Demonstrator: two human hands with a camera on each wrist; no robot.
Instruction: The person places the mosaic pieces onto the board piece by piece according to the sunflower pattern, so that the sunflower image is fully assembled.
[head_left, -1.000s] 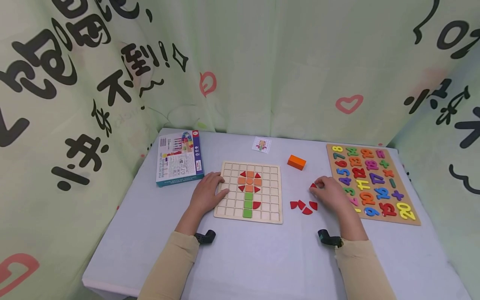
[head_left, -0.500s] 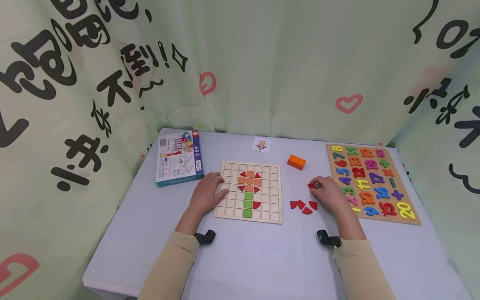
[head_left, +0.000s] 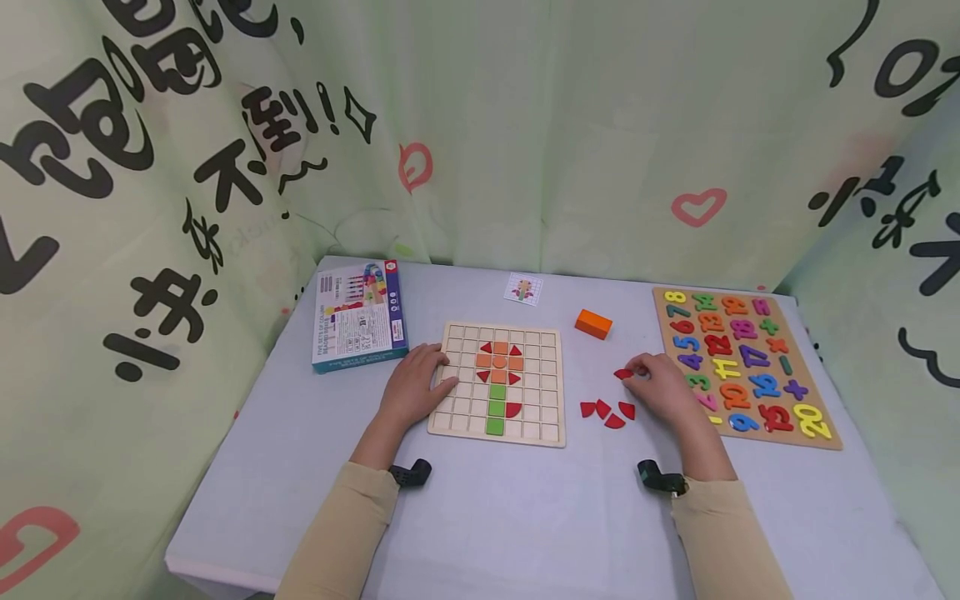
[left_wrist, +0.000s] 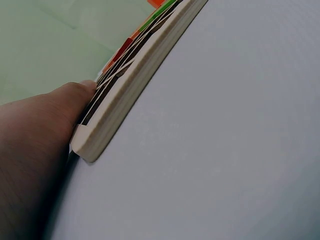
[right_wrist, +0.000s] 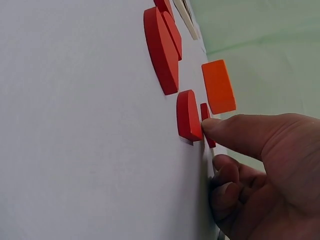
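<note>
Red wedge [head_left: 622,374] lies on the table [head_left: 525,517], right of the grid board [head_left: 551,433] and below the orange block [head_left: 593,324]. Right hand [head_left: 663,388] meets it at the fingertips; the right wrist view shows a forefinger [right_wrist: 235,131] against a small red piece [right_wrist: 205,120], other fingers curled under. Whether the piece is pinched or only touched cannot be told.

Four more red wedges [head_left: 607,412] sit in a loose cluster just below, apart from the hand.

Left hand [head_left: 415,387] rests flat on the board's left edge, fingers straight, gripping nothing; the left wrist view shows it against the board's corner [left_wrist: 92,145]. Board cells hold red, orange and green pieces forming a flower shape [head_left: 498,379].

Number puzzle [head_left: 817,437] lies right of the right hand, just beside it. Box [head_left: 358,317] lies left of the board. Small card [head_left: 523,289] sits beyond the board, near the curtain [head_left: 525,125].
</note>
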